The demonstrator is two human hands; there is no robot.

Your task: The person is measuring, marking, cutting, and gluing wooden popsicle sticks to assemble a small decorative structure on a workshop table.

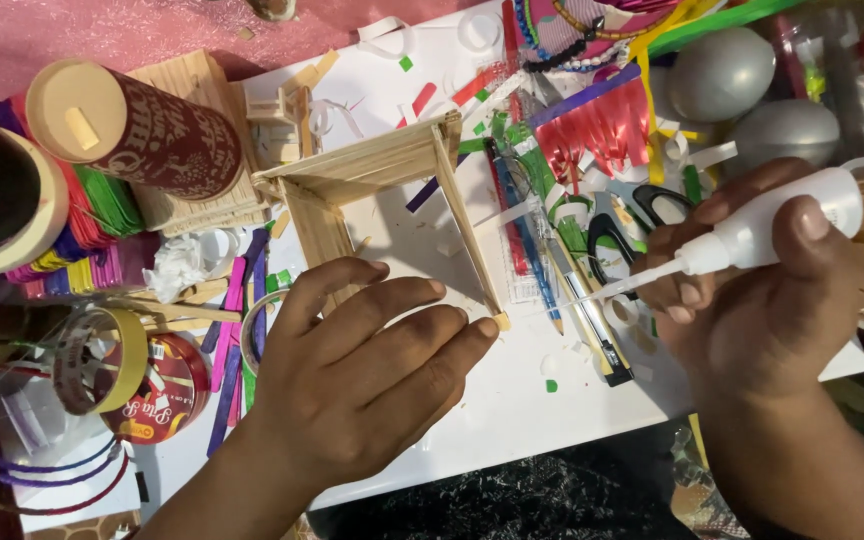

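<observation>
Pale wooden craft sticks make up the open frame (382,190) that lies on the white tabletop (512,400), and its near side is covered by the left hand (372,365), which is spread flat, palm down, fingers pointing right toward the frame's near right corner (499,320). A white glue bottle (752,235) is gripped in the closed right hand (752,300), to the right of the frame. The bottle's long axis runs right to left and slightly nearer, so its thin nozzle (617,285) is aimed at that corner, just right of it and apart from it. The corner is flanked closely by both hands; the left fingertips lie closest. Black-handled scissors (642,215) and coloured paper scraps (602,125) are scattered beyond the nozzle.
</observation>
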